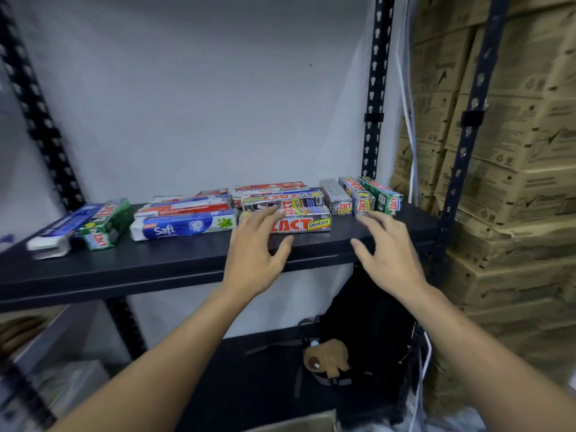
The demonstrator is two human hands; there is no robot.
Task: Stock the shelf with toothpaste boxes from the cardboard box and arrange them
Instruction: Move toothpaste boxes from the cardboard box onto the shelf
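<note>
- The left hand (pixel 258 244) is spread and relaxed, gripping nothing. Its fingertips lie over the left end of the silver ZACT Smokers box (pixel 300 224) (whether they press on it or hover just above, I cannot tell). A shove from that off-centre spot would likely swing the box askew rather than slide it straight.
- That box lies lengthwise near the front of the shelf (pixel 162 263), with a second silver ZACT box (pixel 282 201) right behind it. Pushed too far, the rear one and the red-and-white box (pixel 269 186) behind it could be driven against the wall (pixel 187 88) and buckle.
- The right hand (pixel 388 247) is likewise open and empty, fingers splayed above the shelf's front edge, just in front of three boxes (pixel 361 199) set end-on. A careless sweep could fan them out or knock them over, and the green end-on box (pixel 385 194) sits nearest the upright (pixel 374 120).
- The Safi box (pixel 184 227) fronts a loose stack (pixel 187 205) of red and white boxes, which a brush from the left forearm might slide apart.
- At far left a blue box (pixel 54 235) and a green ZACT box (pixel 104 222) lie askew and blurred. They look nearest the front edge, so likeliest to drop.
- The cardboard box (pixel 299 424) shows only as a flap at the bottom edge — reaching down for it blind risks bumping the shelf.
</note>
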